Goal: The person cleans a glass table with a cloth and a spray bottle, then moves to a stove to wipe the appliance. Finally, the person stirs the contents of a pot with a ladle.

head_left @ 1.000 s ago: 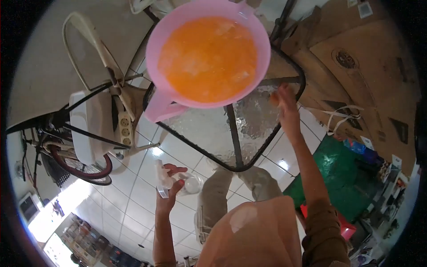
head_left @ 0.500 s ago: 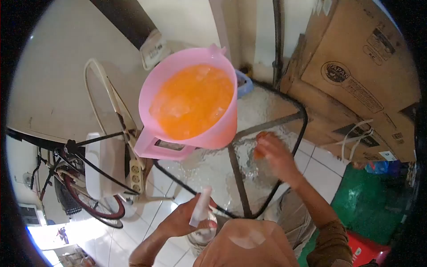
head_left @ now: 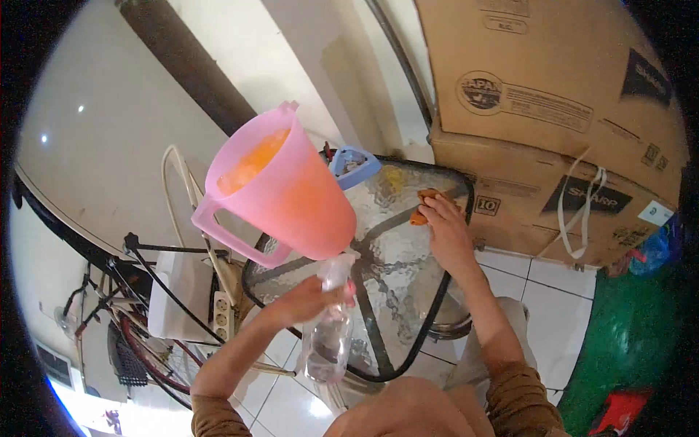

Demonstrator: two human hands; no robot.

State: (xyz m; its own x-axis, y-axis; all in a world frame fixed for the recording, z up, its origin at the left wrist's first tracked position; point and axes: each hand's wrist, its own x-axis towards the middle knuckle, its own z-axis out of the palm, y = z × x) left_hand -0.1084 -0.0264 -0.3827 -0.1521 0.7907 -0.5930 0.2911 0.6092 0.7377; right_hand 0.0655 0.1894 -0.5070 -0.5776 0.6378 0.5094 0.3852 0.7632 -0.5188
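My left hand (head_left: 309, 297) grips a clear spray bottle (head_left: 329, 335) by its neck, held over the near edge of the round glass table (head_left: 408, 255). My right hand (head_left: 445, 229) presses an orange cloth (head_left: 422, 207) onto the far side of the glass top. A pink jug (head_left: 277, 189) full of orange liquid stands on the table's left part, close above the bottle's nozzle. Behind the jug lies a small blue container (head_left: 353, 164).
Stacked cardboard boxes (head_left: 546, 95) stand against the wall behind the table. A bicycle (head_left: 138, 328) and a white power strip (head_left: 218, 309) are at the left. White floor tiles (head_left: 561, 291) run to a green mat (head_left: 630, 328) at the right.
My left hand has risen from floor level with the spray bottle up to the table edge. My right hand has slid the orange cloth across the glass. The view has tilted up.
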